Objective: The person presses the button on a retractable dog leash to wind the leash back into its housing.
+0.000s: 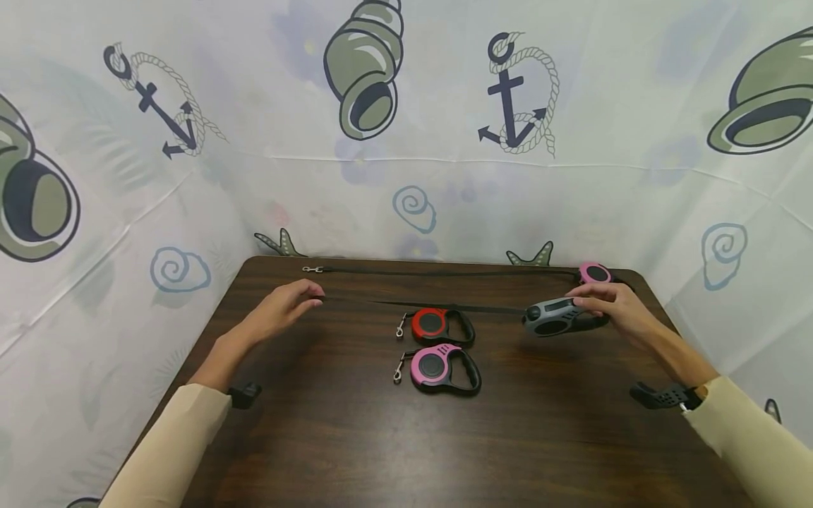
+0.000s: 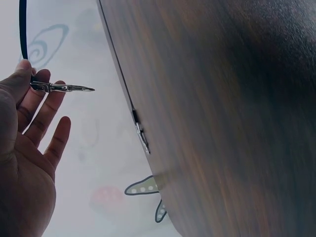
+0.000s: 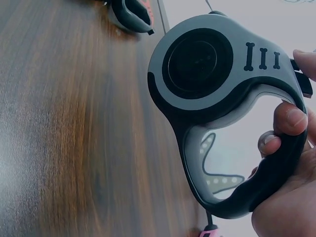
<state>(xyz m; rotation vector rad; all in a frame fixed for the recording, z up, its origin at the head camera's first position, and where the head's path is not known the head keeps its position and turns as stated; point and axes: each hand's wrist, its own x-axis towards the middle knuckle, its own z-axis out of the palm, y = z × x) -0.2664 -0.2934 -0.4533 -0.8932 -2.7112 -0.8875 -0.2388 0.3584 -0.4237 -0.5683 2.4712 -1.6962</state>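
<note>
My right hand (image 1: 615, 305) grips the black handle of a grey retractable dog leash (image 3: 197, 106), held above the table's right side. In the right wrist view fingers curl through the handle loop, with the thumb at the button. A black strap (image 1: 470, 308) runs out of the leash, stretched leftward across the table. At its far end my left hand (image 1: 279, 308) pinches the strap beside a metal clip (image 2: 59, 88) between thumb and index finger. The other left fingers are spread loosely.
Below the strap, a red leash (image 1: 429, 322) and a pink leash (image 1: 430, 365) lie mid-table, clips leftward. Another pink leash (image 1: 594, 273) lies at the back right, its strap (image 1: 432, 273) along the table's back edge to a clip (image 1: 312, 269). A patterned curtain (image 1: 413, 183) hangs behind.
</note>
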